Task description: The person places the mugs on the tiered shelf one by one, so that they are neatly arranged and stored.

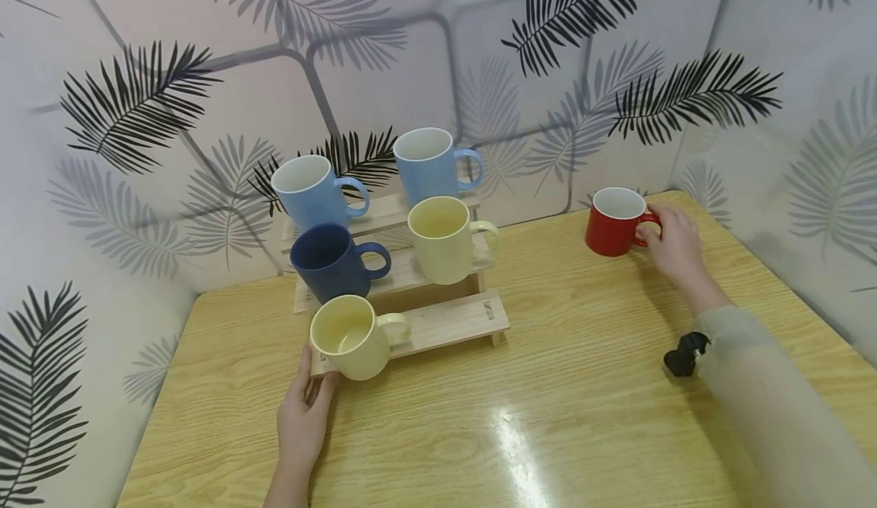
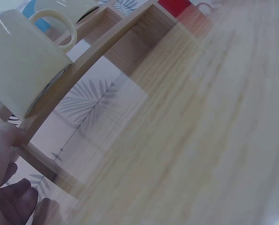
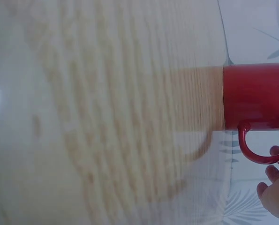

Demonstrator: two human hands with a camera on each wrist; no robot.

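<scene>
My right hand [image 1: 674, 245] holds the red mug [image 1: 610, 226] by its handle. The mug stands upright on the table, and its inside is white. In the right wrist view, thumb and fingers meet the handle [image 3: 259, 157]. At the left end of the lowest step of the wooden rack [image 1: 452, 321], my left hand [image 1: 304, 416] grips the plank's corner. Just above that hand sits a pale yellow mug [image 1: 359, 348], handle to the right. In the left wrist view, the hand's fingers [image 2: 19, 194] curl below the plank [image 2: 83, 65].
On the middle step stand a dark blue mug [image 1: 332, 268] and another yellow mug [image 1: 445, 245]. Two light blue mugs, a left one [image 1: 311, 199] and a right one [image 1: 428, 169], occupy the top step. A patterned wall [image 1: 493, 97] rises behind the wooden table [image 1: 582, 378].
</scene>
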